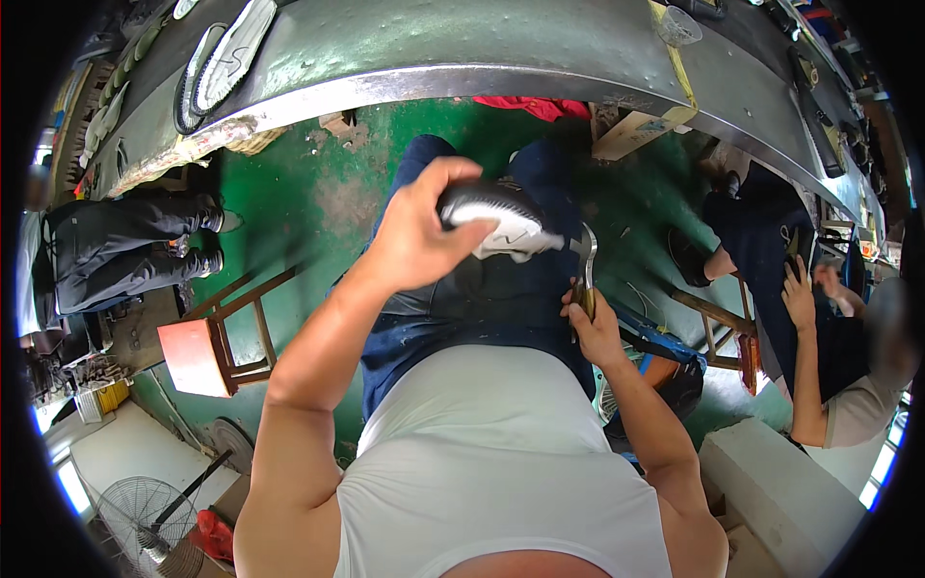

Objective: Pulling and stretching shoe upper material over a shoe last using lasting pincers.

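My left hand (416, 233) is closed round a shoe (491, 214), black along the top with a white part and pale stitching below. It is held above my lap and slightly blurred. Beside it, at my right thigh, my right hand (594, 326) grips a metal hand tool (589, 252) with a bright curved head pointing away from me; its exact kind cannot be made out. The tool's head is close to the shoe's right end, with a small gap visible between them. My fingers hide part of the tool's handle.
A metal workbench (462, 39) curves across the far side, with white-and-black shoe uppers (229, 63) at its left and a clear plastic cup (678, 27) at right. Wooden stools (198, 358) stand either side. Co-workers sit left (125, 241) and right (809, 318). A fan (145, 520) stands lower left.
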The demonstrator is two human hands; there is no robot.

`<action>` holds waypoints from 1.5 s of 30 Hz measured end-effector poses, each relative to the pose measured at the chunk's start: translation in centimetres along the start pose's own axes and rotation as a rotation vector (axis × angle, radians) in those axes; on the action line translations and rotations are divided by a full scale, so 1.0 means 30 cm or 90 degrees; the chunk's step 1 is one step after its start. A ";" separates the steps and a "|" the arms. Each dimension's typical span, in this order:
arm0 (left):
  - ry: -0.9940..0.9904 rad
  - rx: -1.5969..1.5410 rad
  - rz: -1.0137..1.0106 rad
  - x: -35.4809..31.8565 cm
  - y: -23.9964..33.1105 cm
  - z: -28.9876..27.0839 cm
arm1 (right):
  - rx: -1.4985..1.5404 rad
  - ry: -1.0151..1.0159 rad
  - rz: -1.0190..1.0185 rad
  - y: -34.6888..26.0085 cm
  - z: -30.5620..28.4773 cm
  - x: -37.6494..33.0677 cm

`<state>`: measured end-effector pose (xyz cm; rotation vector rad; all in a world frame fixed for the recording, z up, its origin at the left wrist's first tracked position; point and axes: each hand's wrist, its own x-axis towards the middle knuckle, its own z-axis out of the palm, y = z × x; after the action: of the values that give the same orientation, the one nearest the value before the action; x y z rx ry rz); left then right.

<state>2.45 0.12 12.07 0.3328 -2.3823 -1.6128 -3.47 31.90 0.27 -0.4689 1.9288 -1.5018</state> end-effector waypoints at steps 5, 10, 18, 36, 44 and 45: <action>-0.032 -0.339 -0.160 0.230 -0.142 0.161 | -0.038 -0.066 0.126 -0.053 -0.034 0.022; -0.193 -0.043 -0.304 0.146 -0.355 0.314 | -0.008 -0.024 0.117 -0.039 -0.033 -0.003; -0.075 0.120 -0.238 -0.097 -0.274 0.213 | -0.200 -0.210 0.120 -0.254 -0.094 0.050; -0.004 -0.703 -0.576 -0.117 -0.474 0.360 | -0.562 -0.449 0.098 -0.380 0.015 0.320; 0.000 -0.569 -0.463 -0.079 -0.413 0.333 | -0.275 -0.270 0.238 -0.244 0.084 0.273; 0.028 -0.572 -0.485 -0.075 -0.387 0.335 | -0.155 -0.316 0.397 -0.264 0.073 0.289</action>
<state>1.89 5.42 -2.52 1.1147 -1.2855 -2.7156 -9.16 22.62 5.20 -0.2679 1.6442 -0.6804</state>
